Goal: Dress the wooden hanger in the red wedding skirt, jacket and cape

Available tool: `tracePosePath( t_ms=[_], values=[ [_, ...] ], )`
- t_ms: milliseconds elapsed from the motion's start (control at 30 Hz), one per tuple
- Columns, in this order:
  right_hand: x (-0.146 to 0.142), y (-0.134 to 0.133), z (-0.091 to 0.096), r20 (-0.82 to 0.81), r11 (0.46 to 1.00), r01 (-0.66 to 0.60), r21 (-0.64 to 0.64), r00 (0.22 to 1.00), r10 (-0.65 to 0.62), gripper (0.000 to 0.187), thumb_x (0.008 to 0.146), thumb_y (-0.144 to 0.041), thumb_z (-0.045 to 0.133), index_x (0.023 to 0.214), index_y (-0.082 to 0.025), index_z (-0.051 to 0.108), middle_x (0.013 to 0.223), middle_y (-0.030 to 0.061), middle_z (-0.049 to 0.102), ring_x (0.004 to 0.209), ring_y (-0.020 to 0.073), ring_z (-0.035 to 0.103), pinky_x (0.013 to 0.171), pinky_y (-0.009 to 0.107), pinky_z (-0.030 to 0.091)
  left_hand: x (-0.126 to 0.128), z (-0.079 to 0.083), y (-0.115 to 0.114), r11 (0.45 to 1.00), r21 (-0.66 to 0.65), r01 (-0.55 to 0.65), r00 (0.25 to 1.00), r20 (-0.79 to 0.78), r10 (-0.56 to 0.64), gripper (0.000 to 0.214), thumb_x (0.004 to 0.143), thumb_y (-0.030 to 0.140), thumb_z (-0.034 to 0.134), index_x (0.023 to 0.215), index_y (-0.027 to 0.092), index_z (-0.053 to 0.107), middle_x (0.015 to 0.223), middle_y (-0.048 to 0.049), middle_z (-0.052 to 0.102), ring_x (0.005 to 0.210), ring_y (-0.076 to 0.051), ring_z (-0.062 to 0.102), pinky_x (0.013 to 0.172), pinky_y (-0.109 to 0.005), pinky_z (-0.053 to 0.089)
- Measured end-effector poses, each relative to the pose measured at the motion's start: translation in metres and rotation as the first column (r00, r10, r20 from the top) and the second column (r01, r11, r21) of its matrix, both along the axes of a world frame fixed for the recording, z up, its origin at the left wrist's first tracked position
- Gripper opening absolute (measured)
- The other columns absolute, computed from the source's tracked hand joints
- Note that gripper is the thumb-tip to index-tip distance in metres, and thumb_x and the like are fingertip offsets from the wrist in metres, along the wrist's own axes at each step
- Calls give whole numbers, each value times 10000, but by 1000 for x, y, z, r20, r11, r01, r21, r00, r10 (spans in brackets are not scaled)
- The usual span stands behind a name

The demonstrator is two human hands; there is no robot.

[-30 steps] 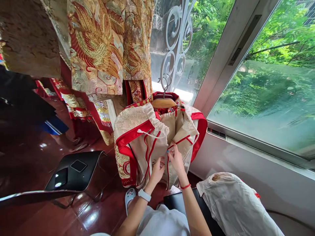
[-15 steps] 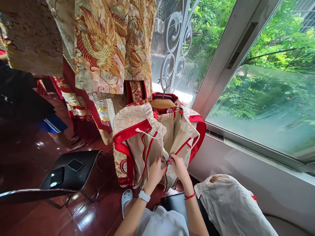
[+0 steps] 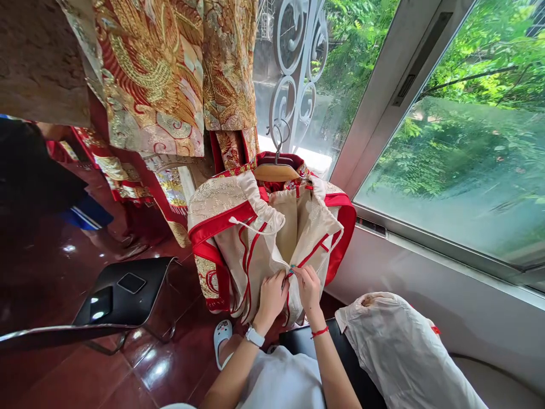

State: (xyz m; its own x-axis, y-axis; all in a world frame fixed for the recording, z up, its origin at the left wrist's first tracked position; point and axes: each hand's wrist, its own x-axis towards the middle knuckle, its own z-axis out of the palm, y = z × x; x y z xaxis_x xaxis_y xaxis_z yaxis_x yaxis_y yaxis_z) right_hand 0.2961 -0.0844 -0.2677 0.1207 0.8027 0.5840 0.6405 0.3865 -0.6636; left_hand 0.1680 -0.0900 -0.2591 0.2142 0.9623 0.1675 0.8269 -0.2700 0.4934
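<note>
A cream and red garment (image 3: pixel 238 250) hangs open in front of me on a wooden hanger (image 3: pixel 276 171). My left hand (image 3: pixel 271 295) pinches the left front edge of the garment. My right hand (image 3: pixel 307 287) pinches the right front edge just beside it, at a small fastening where red trim (image 3: pixel 313 251) meets. Both hands touch at the garment's middle. A white watch sits on my left wrist, a red string on my right.
Gold and red embroidered robes (image 3: pixel 153 79) hang at upper left. A black chair (image 3: pixel 123 289) stands on the glossy red floor at left. A white plastic bag (image 3: pixel 404 352) lies at lower right under the window (image 3: pixel 460 153). A white slipper (image 3: pixel 222 335) is below the garment.
The view shifted slightly. My hands stayed together at the garment's front and rose a little, still pinching the two edges.
</note>
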Motion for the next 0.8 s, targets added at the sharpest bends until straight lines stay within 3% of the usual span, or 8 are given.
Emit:
tracePosePath(
  t_ms=[100, 233, 333, 400, 567, 700, 800],
  values=[
    [3, 7, 9, 111, 986, 91, 140, 988, -107, 285, 966, -236, 535, 799, -238, 766, 856, 53, 602, 796, 178, 566, 694, 311, 496, -3, 3, -2, 1000, 9, 8, 1000, -13, -8, 215, 967, 131, 442, 1005, 185, 646, 980, -84, 745, 877, -261, 709, 791, -366, 480],
    [7, 17, 46, 295, 946, 92, 311, 937, -188, 267, 941, -193, 600, 771, -278, 787, 834, 49, 563, 790, 176, 508, 720, 308, 456, -10, 2, 0, 999, 50, 6, 1000, 25, -7, 252, 965, 121, 437, 1097, 177, 644, 1024, -94, 744, 916, -262, 698, 808, -374, 479],
    [8, 18, 76, 329, 930, 79, 359, 922, -206, 241, 932, -202, 634, 774, -294, 792, 827, 46, 564, 769, 172, 495, 716, 308, 448, -16, 2, 0, 996, 93, 17, 997, 68, -23, 285, 968, 136, 443, 1182, 180, 626, 1098, -105, 732, 967, -258, 686, 837, -374, 478],
    [7, 15, 88, 294, 944, 51, 325, 944, -152, 226, 936, -227, 637, 778, -283, 788, 840, 48, 578, 787, 176, 516, 710, 309, 460, -17, 4, -1, 997, 77, 12, 997, 74, -18, 257, 962, 146, 458, 1141, 186, 638, 1063, -93, 733, 936, -252, 684, 823, -368, 477],
    [-5, 4, 77, 80, 972, 59, 226, 994, -78, 225, 949, -280, 616, 792, -242, 772, 814, 41, 595, 752, 172, 551, 666, 317, 481, -5, 29, 5, 992, 76, -103, 985, 143, 92, 156, 892, 306, 646, 1004, 198, 657, 951, -68, 727, 887, -256, 685, 798, -347, 470],
    [-17, 4, 60, -122, 948, 161, 276, 984, -131, 197, 938, -286, 629, 817, -221, 769, 778, 37, 601, 724, 176, 575, 667, 325, 488, 9, 49, 19, 994, 63, -93, 990, 108, 86, 156, 956, 252, 552, 948, 190, 696, 913, -94, 743, 868, -254, 697, 788, -342, 465],
    [-17, 9, 62, -80, 935, 198, 294, 980, -183, 208, 949, -301, 620, 817, -223, 761, 772, 38, 608, 736, 183, 571, 695, 332, 482, 10, 49, 19, 997, 72, -42, 997, 71, 37, 222, 971, 169, 480, 1004, 185, 698, 928, -95, 749, 853, -246, 699, 745, -331, 460]
  ],
)
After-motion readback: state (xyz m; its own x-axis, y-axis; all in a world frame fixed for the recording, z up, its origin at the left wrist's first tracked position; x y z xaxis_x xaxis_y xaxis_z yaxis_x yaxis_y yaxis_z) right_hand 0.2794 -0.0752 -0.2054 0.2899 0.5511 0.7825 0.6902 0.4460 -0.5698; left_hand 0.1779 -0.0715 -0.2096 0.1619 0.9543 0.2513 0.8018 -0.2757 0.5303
